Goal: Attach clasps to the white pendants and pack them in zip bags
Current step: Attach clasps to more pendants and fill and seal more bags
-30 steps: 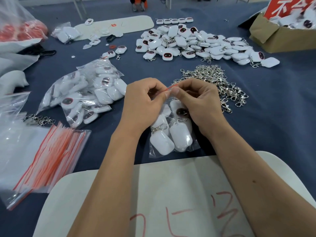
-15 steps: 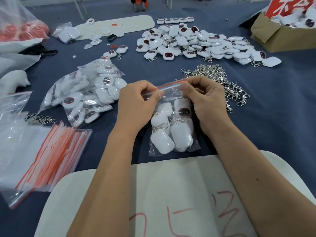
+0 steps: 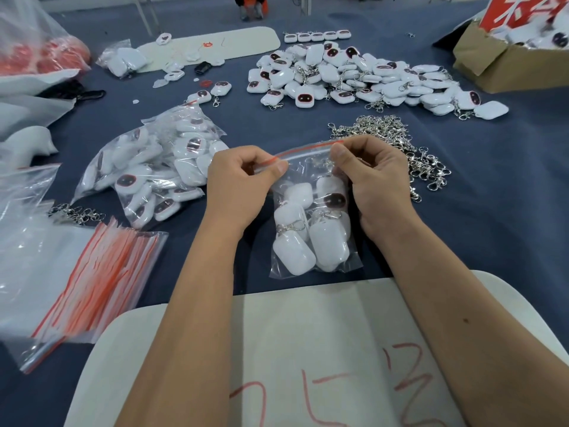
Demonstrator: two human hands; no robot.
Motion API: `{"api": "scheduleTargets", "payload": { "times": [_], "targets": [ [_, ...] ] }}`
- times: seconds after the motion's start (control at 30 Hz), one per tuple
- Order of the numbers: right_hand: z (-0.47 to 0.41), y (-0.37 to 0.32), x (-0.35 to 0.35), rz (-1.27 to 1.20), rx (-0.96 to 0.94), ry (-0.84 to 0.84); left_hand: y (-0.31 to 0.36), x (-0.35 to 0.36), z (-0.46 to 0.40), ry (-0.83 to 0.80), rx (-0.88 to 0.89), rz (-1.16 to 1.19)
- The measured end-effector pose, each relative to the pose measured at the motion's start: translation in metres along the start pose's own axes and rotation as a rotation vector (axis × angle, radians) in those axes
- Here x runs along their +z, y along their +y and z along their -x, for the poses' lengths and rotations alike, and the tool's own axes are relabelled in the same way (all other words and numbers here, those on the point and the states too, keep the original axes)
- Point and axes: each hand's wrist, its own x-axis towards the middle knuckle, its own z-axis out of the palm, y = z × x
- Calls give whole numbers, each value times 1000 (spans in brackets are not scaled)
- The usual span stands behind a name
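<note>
A small clear zip bag (image 3: 314, 229) with a red seal strip holds several white pendants with clasps and lies on the blue table in front of me. My left hand (image 3: 237, 186) pinches the left end of the seal strip. My right hand (image 3: 372, 180) pinches the right end, stretching the strip between them. Loose white pendants (image 3: 354, 78) form a heap at the back centre. A pile of silver clasps (image 3: 397, 140) lies just behind my right hand.
Filled bags of pendants (image 3: 157, 161) lie to the left. A stack of unused zip bags (image 3: 92, 278) sits at the near left. A cardboard box (image 3: 498, 63) stands back right. A white board (image 3: 308, 349) with red marks lies under my forearms.
My hands have moved apart along the bag's red seal strip, from pinching close together at the middle to holding its two ends.
</note>
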Motion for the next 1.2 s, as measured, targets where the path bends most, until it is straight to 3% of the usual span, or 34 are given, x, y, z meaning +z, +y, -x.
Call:
{"api": "scheduleTargets", "payload": {
  "times": [0.2,0.37,0.6,0.73,1.0,1.2],
  "targets": [
    [0,0,0,-7,35,-7,1,1,0,-31,-75,145],
    [-2,1,-1,-26,28,8,2,0,1,39,-187,317],
    [-3,1,-2,-39,46,48,8,-1,3,-11,-189,353],
    [1,-3,-2,25,53,-101,7,-1,4,-65,-147,368],
    [7,-4,0,46,29,-161,8,9,6,-142,-57,304],
    [7,-2,1,59,47,-151,10,13,5,-94,-35,254]
  ]
}}
